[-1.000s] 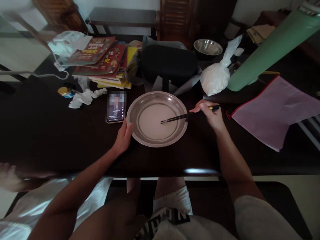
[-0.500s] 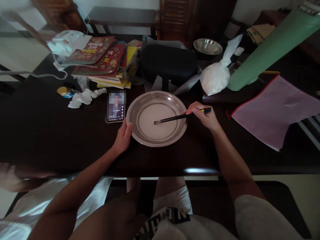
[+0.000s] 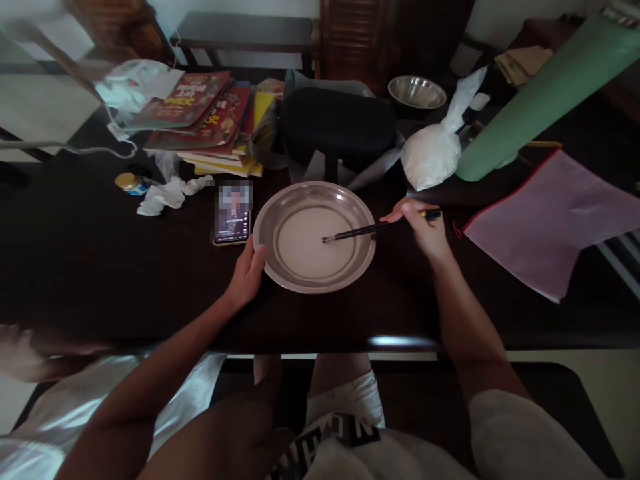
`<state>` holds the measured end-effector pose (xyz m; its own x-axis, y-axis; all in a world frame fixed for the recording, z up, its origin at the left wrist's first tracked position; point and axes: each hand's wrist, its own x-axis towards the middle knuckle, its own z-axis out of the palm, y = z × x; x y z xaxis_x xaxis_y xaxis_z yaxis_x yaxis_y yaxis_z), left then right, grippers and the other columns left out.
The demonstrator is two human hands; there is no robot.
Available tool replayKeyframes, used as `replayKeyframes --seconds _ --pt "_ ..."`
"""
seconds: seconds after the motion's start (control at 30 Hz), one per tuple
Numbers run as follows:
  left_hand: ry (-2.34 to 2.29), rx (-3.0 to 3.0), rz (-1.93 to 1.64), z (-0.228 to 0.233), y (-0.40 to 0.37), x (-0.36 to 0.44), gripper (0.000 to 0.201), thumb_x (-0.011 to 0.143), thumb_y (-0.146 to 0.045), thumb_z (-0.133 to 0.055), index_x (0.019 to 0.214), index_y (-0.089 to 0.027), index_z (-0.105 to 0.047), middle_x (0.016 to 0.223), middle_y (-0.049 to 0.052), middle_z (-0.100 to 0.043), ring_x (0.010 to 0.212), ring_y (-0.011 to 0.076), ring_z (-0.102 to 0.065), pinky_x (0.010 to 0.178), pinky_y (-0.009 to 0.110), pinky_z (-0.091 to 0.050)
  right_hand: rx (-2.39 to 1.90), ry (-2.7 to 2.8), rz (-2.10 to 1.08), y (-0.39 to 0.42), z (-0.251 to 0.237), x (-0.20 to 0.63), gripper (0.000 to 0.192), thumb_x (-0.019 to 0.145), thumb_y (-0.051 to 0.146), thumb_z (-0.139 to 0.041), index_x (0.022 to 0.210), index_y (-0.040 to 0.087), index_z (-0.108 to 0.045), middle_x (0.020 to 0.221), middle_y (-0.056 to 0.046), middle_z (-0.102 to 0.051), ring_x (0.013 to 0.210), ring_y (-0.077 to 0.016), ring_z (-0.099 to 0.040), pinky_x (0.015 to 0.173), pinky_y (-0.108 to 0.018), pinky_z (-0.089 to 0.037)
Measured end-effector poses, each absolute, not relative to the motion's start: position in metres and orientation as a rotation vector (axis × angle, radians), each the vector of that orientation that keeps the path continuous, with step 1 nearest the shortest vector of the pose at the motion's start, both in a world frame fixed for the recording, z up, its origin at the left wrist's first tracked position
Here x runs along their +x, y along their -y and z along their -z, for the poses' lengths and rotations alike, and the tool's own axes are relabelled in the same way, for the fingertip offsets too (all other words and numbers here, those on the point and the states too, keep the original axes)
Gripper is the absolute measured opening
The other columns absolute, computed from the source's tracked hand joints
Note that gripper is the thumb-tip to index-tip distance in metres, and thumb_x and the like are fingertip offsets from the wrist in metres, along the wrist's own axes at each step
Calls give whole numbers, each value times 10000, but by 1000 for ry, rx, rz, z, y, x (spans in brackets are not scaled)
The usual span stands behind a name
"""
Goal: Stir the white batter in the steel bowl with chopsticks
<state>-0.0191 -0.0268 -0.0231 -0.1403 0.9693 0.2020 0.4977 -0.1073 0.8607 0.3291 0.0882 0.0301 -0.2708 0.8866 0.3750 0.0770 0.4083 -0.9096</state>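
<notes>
Near the front edge of the dark table (image 3: pixel 160 287), your left hand (image 3: pixel 249 272) grips the left rim of the metal basin (image 3: pixel 267 230), thumb at the lip; your right hand (image 3: pixel 424 230) pinches the black chopsticks (image 3: pixel 357 232) toward their upper ends. Risks: only one side of the basin is steadied, so a hard push with the sticks could swivel or tip it and slop the pale contents (image 3: pixel 313 257) over. If it slides left, it could bump the phone (image 3: pixel 233 223), just beyond your left fingers; a spill on that side might wet it too. Held that far back, the sticks may cross or slip on you. Positions: basin between your hands, touching the left only; chopsticks run leftward from your right grip, over the right rim, tips near mid-basin. Can't tell how deep they dip.
</notes>
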Motion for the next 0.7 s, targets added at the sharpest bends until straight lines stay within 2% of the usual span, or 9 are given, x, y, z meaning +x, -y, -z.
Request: replayKeyframes --seconds 0.07,0.2,0.37,0.57,0.7 --pt "-1643 1625 -1193 22 27 -19 743 995 -730 -368 1372 -136 -608 1301 165 -693 1206 311 -647 1066 449 -512 -825 1684 -1039 -88 -30 328 415 945 573 -633 715 263 -784 727 -10 -749 740 -185 -750 789 -383 -597" --pt "-1642 1627 -1204 22 27 -19 731 1002 -722 -369 1379 -141 -605 1282 161 -699 1188 309 -652 1069 465 -510 -776 1801 -1016 -87 -30 326 320 920 552 -682 803 286 -816 827 -21 -799 853 -193 -748 833 -379 -579" --pt "-1648 1621 -1187 23 27 -19 744 993 -734 -371 1371 -137 -604 1269 161 -703 1161 310 -659 1038 461 -529 -846 1660 -1020 -88 -31 329 406 947 567 -635 722 264 -787 734 -11 -768 750 -183 -752 787 -375 -588" --pt "-1673 1606 -1177 21 27 -18 758 985 -748 -360 1341 -131 -620 1247 165 -708 1138 316 -664 1026 466 -535 -832 1802 -1009 -88 -31 328 357 905 605 -671 790 296 -807 828 -21 -798 865 -206 -741 859 -406 -577" --pt "-1661 1608 -1185 20 27 -18 743 981 -743 -375 1349 -148 -623 1276 161 -704 1175 317 -657 1045 466 -527 -892 1681 -1010 -86 -34 328 427 927 617 -633 718 276 -784 740 -17 -764 768 -197 -746 810 -402 -586"
